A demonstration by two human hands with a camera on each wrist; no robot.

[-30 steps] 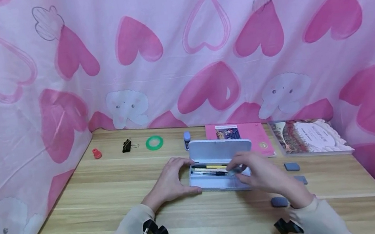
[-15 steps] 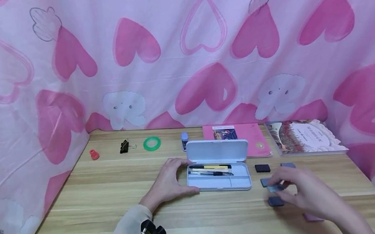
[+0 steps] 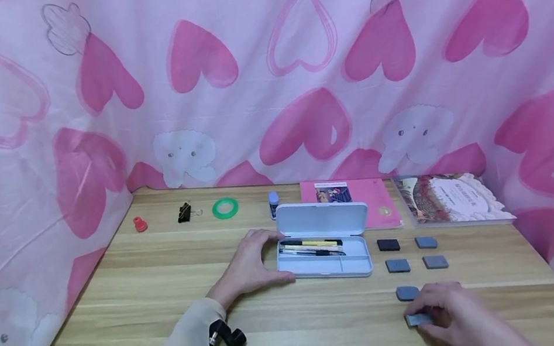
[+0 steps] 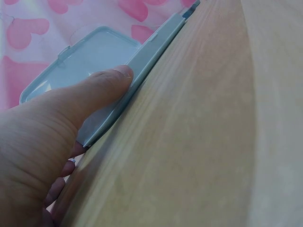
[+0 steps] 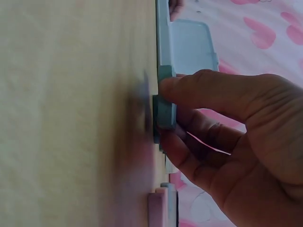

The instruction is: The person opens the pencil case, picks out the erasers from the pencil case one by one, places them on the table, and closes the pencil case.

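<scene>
The left hand (image 3: 250,265) lies on the desk (image 3: 131,311) against the left end of the open pencil case (image 3: 325,265), fingers curled round that end and the thumb (image 4: 105,81) pressed flat along its front wall; this grip matches the earlier pictures. The case sits near the middle of the desk, its long axis running left to right, lid raised toward the back edge, with pens (image 3: 312,248) lying lengthwise inside. Right of it four grey erasers (image 3: 397,265) lie in two rows, and a fifth eraser (image 3: 407,293) nearer the front edge. The right hand (image 3: 448,314), which a second ago was over the case, is now at the front right corner, thumb and fingers pinching a grey eraser (image 3: 417,319) down on the wood, its long side left to right
</scene>
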